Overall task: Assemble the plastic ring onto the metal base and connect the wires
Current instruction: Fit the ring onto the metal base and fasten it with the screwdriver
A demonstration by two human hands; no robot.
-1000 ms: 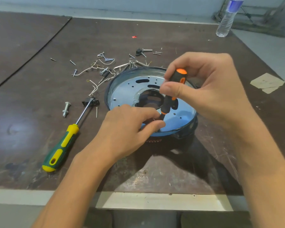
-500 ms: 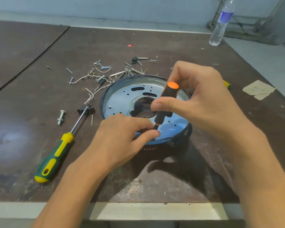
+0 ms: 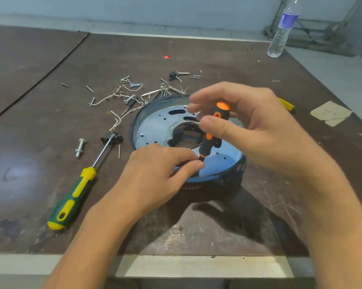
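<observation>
Over metal base (image 3: 155, 126), R hand (image 3: 259, 130) holds screwdriver (image 3: 206, 145) near-upright, tip down.

**Nothing readable in this one**

Honestly can't make out any text. The water bottle (image 3: 280, 32) in the upper right has a blue label, but the print is just a blur. The paper scrap (image 3: 330, 112) at the right edge shows a few faint marks, too small to read. Same for the green-and-yellow screwdriver (image 3: 71, 199) lower left and the orange-and-black screwdriver (image 3: 212, 130) in the middle: no legible brand.
</observation>
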